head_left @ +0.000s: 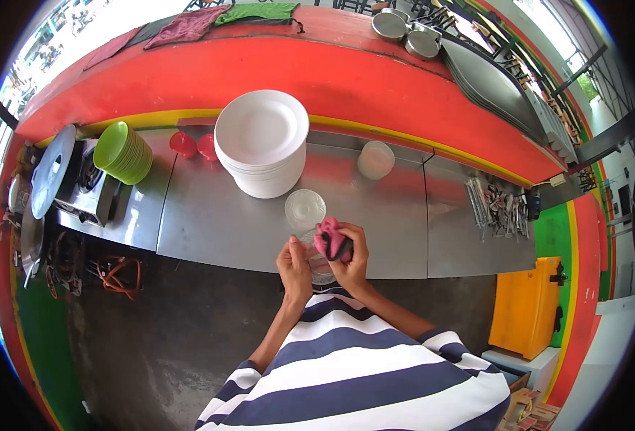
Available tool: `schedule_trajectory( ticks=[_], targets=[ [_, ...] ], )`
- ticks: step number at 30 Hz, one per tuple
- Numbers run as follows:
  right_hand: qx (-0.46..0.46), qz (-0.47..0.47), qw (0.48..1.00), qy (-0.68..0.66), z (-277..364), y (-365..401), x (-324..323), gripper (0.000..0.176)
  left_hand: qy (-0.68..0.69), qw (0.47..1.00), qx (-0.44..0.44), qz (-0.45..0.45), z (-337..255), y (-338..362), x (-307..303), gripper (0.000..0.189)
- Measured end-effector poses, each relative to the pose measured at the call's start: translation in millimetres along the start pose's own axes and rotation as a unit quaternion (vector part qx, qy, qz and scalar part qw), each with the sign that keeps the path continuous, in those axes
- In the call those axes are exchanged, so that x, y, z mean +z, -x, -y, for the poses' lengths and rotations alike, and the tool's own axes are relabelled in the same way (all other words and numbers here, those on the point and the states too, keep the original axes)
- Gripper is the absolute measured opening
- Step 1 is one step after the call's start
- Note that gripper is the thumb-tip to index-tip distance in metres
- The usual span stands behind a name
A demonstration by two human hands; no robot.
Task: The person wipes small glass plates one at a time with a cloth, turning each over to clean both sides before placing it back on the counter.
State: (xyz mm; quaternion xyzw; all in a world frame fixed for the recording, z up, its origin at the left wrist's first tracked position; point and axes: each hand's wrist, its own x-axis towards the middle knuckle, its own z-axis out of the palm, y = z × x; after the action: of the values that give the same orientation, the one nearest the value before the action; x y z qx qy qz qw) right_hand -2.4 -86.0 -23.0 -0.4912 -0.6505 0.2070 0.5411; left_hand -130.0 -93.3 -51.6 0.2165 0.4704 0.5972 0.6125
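My right hand (pixel 353 262) is closed round a bunched pink and dark cloth (pixel 333 241) near the front edge of the steel table. Just to its left, my left hand (pixel 295 267) has its fingers wrapped on the side of a clear glass dish (pixel 320 266), partly hidden by the cloth and hands. Beyond them a second clear glass dish (pixel 305 209) lies on the table. Behind that rises a tall stack of white plates (pixel 261 136). A stack of clear dishes (pixel 376 160) stands farther right.
Green bowls (pixel 123 153) are stacked beside a stove (pixel 87 188) at the left. Two red cups (pixel 183 145) sit by the white plates. Cutlery (pixel 501 208) lies at the right end. Metal pans (pixel 390 26), trays (pixel 493 85) and cloths (pixel 186 27) rest on the red ledge (pixel 346 66).
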Motion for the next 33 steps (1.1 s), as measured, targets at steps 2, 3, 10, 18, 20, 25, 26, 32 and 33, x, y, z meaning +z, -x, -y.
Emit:
schedule_trajectory(
  ticks=[2,3,10,18,20,25,26,32,33],
  targets=[
    [0.05,-0.073,0.996,-0.024,4,30,12,0.041,0.06,0.998,-0.018,-0.032,-25,10,5,0.04],
    [0.036,-0.077,0.996,-0.005,9,42,17,0.044,0.08,0.995,0.0,-0.052,-25,8,-1,0.039],
    [-0.078,0.001,0.993,0.084,32,17,29,0.048,0.024,0.998,0.043,-0.043,-11,23,-27,0.041],
    [-0.115,0.172,0.966,0.158,81,-10,36,0.041,-0.111,0.983,0.147,-0.008,-17,40,-30,0.038],
    [-0.108,0.149,0.977,0.107,70,-6,34,0.044,-0.107,0.981,0.159,-0.013,-26,45,-29,0.041],
    [0.116,0.018,0.989,-0.089,51,15,29,0.035,-0.005,0.984,0.123,-0.127,-43,53,-29,0.046],
    [0.179,-0.008,0.974,-0.137,42,22,29,0.033,0.034,0.984,0.115,-0.134,-45,52,-27,0.045],
    [0.458,-0.071,0.803,-0.375,-16,33,-6,0.032,0.146,0.977,0.101,-0.12,-65,45,0,0.042],
    [0.442,-0.088,0.809,-0.378,-19,29,-19,0.032,0.131,0.978,0.104,-0.124,-63,45,6,0.042]
  ],
)
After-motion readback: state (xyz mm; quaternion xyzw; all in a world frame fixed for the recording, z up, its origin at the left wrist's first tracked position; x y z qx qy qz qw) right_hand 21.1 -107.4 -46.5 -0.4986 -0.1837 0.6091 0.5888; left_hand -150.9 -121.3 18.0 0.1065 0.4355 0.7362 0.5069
